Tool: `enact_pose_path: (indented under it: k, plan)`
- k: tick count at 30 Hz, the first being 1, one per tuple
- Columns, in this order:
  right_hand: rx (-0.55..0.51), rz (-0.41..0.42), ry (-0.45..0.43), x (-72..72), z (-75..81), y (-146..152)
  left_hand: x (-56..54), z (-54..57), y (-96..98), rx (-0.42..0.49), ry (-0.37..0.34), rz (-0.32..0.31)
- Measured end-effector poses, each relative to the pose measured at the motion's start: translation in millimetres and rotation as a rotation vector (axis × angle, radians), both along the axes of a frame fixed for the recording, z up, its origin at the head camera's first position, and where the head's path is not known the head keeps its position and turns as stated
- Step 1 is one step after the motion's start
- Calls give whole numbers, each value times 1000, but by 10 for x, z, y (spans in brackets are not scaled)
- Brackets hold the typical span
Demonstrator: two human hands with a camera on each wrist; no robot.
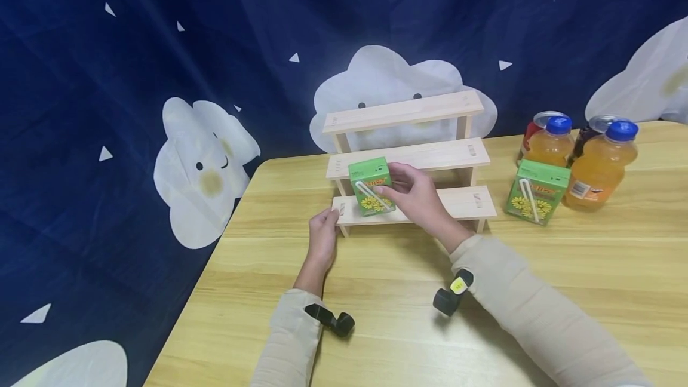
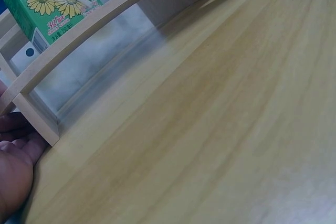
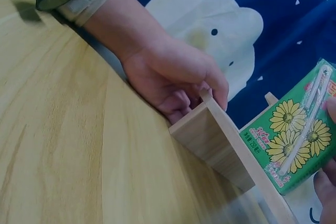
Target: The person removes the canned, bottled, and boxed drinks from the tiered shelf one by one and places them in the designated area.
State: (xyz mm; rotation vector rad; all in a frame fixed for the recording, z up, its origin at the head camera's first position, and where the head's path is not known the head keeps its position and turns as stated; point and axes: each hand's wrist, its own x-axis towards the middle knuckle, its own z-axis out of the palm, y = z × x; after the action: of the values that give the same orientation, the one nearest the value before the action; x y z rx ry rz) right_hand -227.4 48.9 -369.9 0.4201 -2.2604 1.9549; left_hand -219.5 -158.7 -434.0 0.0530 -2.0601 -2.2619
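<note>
A green drink carton (image 1: 371, 184) with yellow flowers and a wrapped straw on its front stands at the left part of the lowest board of a three-step wooden rack (image 1: 403, 113). My right hand (image 1: 421, 199) holds this carton by its right side, thumb at the front. At the rack's left end, my left hand (image 1: 321, 240) grips the lowest board. In the right wrist view, the left thumb lies over the board's end and the fingers curl beside the leg (image 3: 210, 135). The carton's base meets the board (image 2: 79, 32) in the left wrist view.
Right of the rack stands a second green carton (image 1: 537, 193). Two orange drink bottles with blue caps, one nearer (image 1: 602, 166) and one farther (image 1: 549, 147), stand by it, with two cans partly hidden behind. A dark blue cloud-patterned curtain (image 1: 258, 11) hangs behind the table (image 1: 398, 315).
</note>
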Motion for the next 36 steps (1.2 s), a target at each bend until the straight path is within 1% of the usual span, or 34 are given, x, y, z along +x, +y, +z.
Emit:
enact_pose_path:
  k: [7, 16, 21, 30, 36]
  plan:
    - [6, 1, 4, 1, -9, 8, -3, -3, -1, 2, 2, -2]
    - [3, 8, -9, 14, -4, -5, -6, 6, -10, -13, 6, -29]
    - [19, 17, -20, 34, 2, 10, -11, -5, -8, -6, -1, -16]
    - [61, 28, 0, 71, -2, 72, -9, -18, 5, 8, 14, 2]
    - [83, 28, -10, 95, -4, 127, -4, -17, -3, -8, 12, 5]
